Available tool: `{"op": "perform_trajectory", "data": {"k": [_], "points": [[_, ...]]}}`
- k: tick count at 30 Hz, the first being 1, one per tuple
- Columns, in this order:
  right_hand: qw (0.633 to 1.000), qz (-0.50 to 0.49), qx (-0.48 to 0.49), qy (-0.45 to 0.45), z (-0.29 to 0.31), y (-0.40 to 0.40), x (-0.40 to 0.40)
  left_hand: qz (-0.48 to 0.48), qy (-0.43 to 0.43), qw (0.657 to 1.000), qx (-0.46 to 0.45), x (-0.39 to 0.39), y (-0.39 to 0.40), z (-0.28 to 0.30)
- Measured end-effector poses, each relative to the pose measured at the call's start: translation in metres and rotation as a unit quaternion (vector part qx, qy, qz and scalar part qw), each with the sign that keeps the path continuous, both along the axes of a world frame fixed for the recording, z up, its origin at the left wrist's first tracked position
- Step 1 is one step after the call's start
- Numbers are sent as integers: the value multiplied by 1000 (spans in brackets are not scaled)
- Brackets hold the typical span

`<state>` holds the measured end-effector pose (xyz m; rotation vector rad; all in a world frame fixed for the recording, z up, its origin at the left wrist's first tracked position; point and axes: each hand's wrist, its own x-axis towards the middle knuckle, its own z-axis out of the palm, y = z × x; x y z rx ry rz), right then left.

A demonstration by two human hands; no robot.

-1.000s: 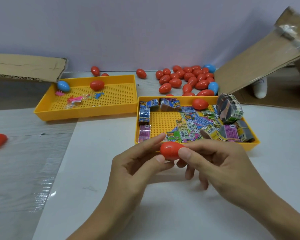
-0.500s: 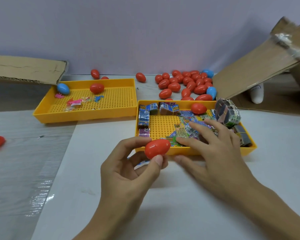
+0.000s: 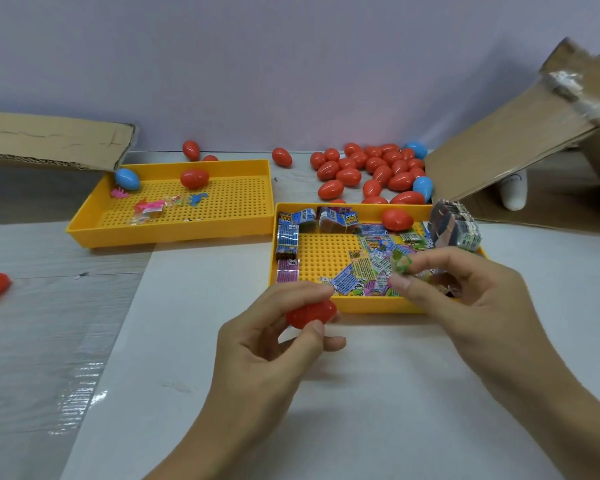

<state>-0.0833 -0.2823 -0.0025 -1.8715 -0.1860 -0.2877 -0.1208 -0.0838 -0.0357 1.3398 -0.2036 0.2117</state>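
Head cam, only view there is. The left hand (image 3: pixel 267 344) pinches the red egg (image 3: pixel 310 313) between thumb and curled fingers, just in front of the near yellow tray (image 3: pixel 361 308). Can't tell if the egg touches the tray's front wall. The right hand (image 3: pixel 465 299) is over the tray's front right part, thumb and forefinger pinching a small green-printed leaflet (image 3: pixel 400 265).

Writing: the leaflets in the tray are covered in tiny print and barcodes, mostly too small to read. The purple strip (image 3: pixel 288 268) by the left wall shows what looks like a "6".

Edges and room: the white sheet (image 3: pixel 378 410) runs from the tray toward the camera, under both wrists. The far yellow tray (image 3: pixel 174 233) sits with its right end just beside the near tray's back left corner. A cardboard flap (image 3: pixel 520 140) slopes up near the back right corner, with a bundle of leaflets (image 3: pixel 454 226) standing there. The pile of eggs (image 3: pixel 371 171) lies behind the near tray.

Versus a second ago: both hands were on the egg. Half a second ago the right hand lay spread over the leaflets. Now it has lifted with one pinched, and the left has kept the egg.
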Motion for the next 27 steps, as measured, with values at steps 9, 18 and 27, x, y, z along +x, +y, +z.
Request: {"op": "perform_trajectory", "data": {"k": [9, 18, 27], "points": [[973, 164, 108, 119, -2, 13, -20, -61, 32, 997, -44, 1, 1, 2], [974, 158, 96, 134, -6, 18, -21, -39, 10, 998, 53, -1, -2, 6], [996, 86, 3, -7, -4, 22, -27, 23, 0, 999, 48, 2, -3, 5]]}}
